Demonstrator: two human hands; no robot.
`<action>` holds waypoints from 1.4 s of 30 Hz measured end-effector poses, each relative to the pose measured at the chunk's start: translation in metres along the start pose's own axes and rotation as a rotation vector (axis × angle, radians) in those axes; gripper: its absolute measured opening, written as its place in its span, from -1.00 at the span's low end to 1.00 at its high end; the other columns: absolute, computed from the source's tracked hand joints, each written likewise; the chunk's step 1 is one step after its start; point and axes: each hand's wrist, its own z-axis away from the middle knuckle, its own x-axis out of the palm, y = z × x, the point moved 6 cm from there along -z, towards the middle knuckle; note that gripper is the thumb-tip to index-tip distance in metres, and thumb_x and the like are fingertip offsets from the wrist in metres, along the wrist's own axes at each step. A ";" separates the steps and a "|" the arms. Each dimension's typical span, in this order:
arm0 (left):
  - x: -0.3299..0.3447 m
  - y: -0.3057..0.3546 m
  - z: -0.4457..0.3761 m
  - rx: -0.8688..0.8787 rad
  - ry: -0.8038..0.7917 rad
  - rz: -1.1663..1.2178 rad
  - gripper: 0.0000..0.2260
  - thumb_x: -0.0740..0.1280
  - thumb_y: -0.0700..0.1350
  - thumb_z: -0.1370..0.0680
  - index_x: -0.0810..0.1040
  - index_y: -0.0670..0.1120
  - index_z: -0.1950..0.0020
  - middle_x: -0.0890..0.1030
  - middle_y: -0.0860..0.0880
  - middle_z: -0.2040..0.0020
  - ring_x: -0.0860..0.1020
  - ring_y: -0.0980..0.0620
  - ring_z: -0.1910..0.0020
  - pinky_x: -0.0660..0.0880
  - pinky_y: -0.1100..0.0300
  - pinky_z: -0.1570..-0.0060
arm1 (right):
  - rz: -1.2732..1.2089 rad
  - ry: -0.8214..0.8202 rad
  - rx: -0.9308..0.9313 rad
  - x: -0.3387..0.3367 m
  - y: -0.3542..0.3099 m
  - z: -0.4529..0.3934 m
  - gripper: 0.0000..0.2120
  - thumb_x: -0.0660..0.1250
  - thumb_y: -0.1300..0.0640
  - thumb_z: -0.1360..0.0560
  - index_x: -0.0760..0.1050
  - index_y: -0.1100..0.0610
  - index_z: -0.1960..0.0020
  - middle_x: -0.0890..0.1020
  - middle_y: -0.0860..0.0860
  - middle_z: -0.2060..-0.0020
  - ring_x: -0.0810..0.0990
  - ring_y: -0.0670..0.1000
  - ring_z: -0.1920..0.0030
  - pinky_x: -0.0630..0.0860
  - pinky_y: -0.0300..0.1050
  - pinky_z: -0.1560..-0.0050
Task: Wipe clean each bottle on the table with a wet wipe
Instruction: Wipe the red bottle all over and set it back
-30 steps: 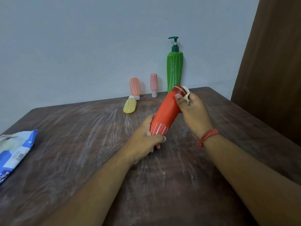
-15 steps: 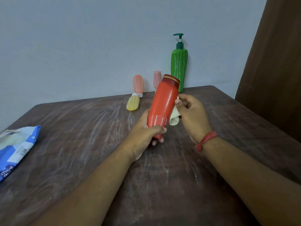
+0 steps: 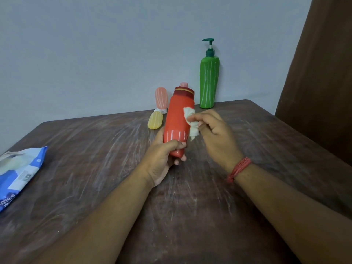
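My left hand (image 3: 163,159) grips the lower end of a red-orange bottle (image 3: 178,119), held almost upright above the table (image 3: 95,168). My right hand (image 3: 213,130) pinches a crumpled white wet wipe (image 3: 190,121) against the bottle's right side. A tall green pump bottle (image 3: 209,82) stands at the back by the wall. A pink bottle (image 3: 162,99) stands cap-down behind a yellow bottle (image 3: 155,121) that lies on its side. Another pink bottle (image 3: 183,84) is mostly hidden behind the red one.
A blue wet-wipe pack (image 3: 17,174) lies at the table's left edge. The dark wooden tabletop shows whitish smears. A brown door or panel (image 3: 323,73) rises at the right, beyond the table's corner.
The red bottle swung from leaning right to nearly upright. My right hand moved from its top end down the right side with the wipe.
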 end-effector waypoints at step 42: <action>0.001 0.001 0.000 0.024 -0.010 -0.090 -0.46 0.39 -0.23 -0.34 0.44 0.01 -0.31 0.63 -0.17 0.06 0.51 -0.04 0.40 0.36 0.18 0.46 | 0.068 0.077 0.036 -0.003 0.000 0.003 -0.94 0.45 0.20 -0.49 0.61 0.05 0.09 0.61 -0.09 0.10 0.61 -0.09 0.12 0.62 -0.09 0.03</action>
